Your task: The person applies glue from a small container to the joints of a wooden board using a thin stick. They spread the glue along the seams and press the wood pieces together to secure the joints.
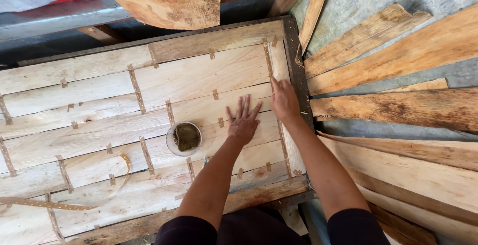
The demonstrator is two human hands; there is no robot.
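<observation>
I see the counter (pixel 298 66) covered by a broad sheet of pale veneer strips (pixel 149 110) joined with short brown tape pieces. To its right lies a stack of loose veneer pieces (pixel 398 105). A long curl of brown tape (pixel 64 202) trails over the sheet's near left part. My left hand (pixel 244 123) lies flat on the sheet, grip wide, fingers spread, holding nothing. My right hand (pixel 284 100) presses the narrow strip at the sheet's right edge, grip open. A small round bowl (pixel 183 138) of dark paste sits just left of my left hand.
</observation>
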